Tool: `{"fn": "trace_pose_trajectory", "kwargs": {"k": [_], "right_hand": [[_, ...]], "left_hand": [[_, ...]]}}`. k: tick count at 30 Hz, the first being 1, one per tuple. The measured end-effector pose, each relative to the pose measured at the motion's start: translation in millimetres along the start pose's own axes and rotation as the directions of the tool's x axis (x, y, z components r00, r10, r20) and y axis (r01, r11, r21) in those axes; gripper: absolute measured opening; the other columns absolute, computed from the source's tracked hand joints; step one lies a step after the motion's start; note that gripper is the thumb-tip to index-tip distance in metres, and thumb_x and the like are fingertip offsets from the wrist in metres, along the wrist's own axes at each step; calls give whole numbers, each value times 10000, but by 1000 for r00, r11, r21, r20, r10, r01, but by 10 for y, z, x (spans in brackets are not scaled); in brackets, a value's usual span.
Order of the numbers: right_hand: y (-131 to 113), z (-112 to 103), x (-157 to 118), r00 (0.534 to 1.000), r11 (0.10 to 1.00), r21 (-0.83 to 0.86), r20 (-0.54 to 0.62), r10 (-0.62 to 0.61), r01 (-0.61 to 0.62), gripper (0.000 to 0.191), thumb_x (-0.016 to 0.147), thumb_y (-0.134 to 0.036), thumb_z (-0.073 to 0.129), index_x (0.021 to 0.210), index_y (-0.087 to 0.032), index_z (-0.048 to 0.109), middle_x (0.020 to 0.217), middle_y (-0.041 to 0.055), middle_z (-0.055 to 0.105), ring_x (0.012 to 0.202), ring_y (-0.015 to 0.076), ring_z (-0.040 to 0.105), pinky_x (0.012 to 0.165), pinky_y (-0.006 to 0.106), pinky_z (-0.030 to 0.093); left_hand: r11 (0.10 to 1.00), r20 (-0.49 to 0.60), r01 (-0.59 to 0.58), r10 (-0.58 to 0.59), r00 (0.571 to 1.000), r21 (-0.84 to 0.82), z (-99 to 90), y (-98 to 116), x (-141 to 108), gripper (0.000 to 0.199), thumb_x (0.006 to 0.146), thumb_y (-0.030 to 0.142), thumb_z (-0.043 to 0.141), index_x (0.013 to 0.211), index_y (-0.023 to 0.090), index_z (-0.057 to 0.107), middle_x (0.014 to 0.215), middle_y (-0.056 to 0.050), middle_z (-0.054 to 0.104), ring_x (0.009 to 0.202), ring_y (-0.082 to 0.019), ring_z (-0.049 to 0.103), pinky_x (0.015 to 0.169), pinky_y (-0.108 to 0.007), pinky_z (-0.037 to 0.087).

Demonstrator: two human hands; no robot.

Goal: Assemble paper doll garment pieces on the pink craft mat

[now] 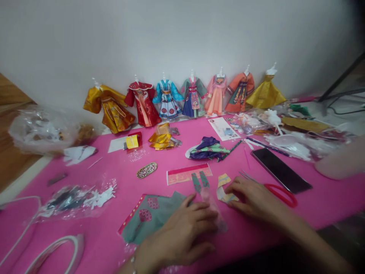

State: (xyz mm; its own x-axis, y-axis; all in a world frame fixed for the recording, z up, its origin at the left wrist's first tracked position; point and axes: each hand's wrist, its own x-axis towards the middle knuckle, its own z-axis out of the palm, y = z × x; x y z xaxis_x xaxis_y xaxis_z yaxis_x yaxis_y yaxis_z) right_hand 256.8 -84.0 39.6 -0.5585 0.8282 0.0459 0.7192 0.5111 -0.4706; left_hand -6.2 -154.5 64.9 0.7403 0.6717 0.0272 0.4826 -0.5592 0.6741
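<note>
Yellow patterned strip (223,180) is lying at the curled fingertips of the right hand (251,195), and I can't tell if they're pinching or just pressing. The left hand (182,232) is resting open, palm down, and it's partly hiding the sheer pink piece (207,196) and grey-green cloth (134,227). The right hand's also blocking part of the red-handled scissors (292,199).

The mat (108,238) is bright pink. Left of the black phone (281,169), the grey-green cloth (159,209) shows magenta patches and a dotted pink edge; the scissors' handles (285,195) below it are red.
</note>
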Motion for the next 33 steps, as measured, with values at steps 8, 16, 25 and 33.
{"fn": "trace_pose_trajectory", "kwargs": {"k": [8,16,25,33], "right_hand": [[-154,-78,10,995,983,173,-88,-54,69,140,874,-207,605,740,-235,575,788,12,646,717,183,588,665,314,448],[-721,-309,-150,989,714,700,102,-106,4,153,854,-170,678,741,-243,605,803,-22,707,733,151,667,663,246,521],[-612,-50,125,974,462,857,197,112,-227,200,748,-301,752,825,-187,608,733,-20,610,655,125,582,572,227,436],[-486,-3,253,980,532,825,128,151,-190,213,673,-259,700,850,-178,613,728,-28,562,652,126,532,592,247,394]], "left_hand": [[1000,-200,-3,0,980,-16,48,-75,-37,202,944,241,586,1135,241,651,1150,-42,697,1127,-208,614,1182,-485,254],[859,-273,9,-172,947,-512,32,-37,-119,696,847,520,701,1451,351,400,1483,-70,486,1379,-277,426,1147,-469,317],[624,-148,193,-452,880,-758,86,-126,-22,373,793,524,735,814,170,623,680,27,561,604,-102,458,553,-228,335],[658,-274,204,-546,792,-725,108,-263,-2,263,802,379,702,909,153,623,628,52,501,561,-101,425,535,-240,305]]}}
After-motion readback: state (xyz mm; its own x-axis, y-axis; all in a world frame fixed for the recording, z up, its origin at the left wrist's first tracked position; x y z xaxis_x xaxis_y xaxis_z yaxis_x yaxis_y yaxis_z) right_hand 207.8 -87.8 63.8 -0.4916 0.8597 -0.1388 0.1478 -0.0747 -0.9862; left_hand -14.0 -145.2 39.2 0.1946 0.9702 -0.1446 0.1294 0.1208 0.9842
